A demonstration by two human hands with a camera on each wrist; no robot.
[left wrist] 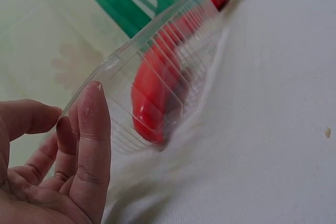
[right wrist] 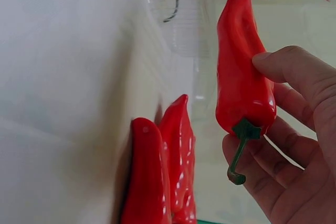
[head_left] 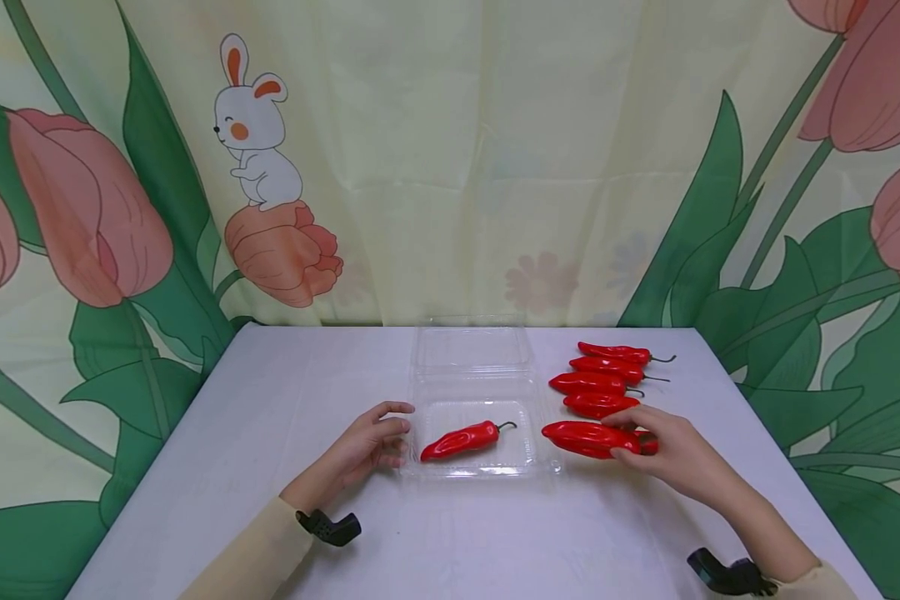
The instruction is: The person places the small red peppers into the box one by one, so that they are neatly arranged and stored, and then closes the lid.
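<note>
A long red chili pepper (right wrist: pixel 244 66) with a green curled stem is held between the thumb and fingers of my right hand (head_left: pixel 663 446). It is raised off the table, to the right of a clear plastic clamshell box (head_left: pixel 472 389). At the box's left rim, my left hand (head_left: pixel 371 442) pinches the thin edge, fingertips (left wrist: pixel 93 95) close against the plastic in the left wrist view. The box's lid is folded back away from me. Inside its near half lies another red chili pepper (head_left: pixel 461 441), stem pointing right.
Several more red peppers (head_left: pixel 588 383) lie in a column on the right of the white table (head_left: pixel 232 467), stems to the right. Behind the table hangs a curtain (head_left: pixel 435 167) printed with tulips and a rabbit.
</note>
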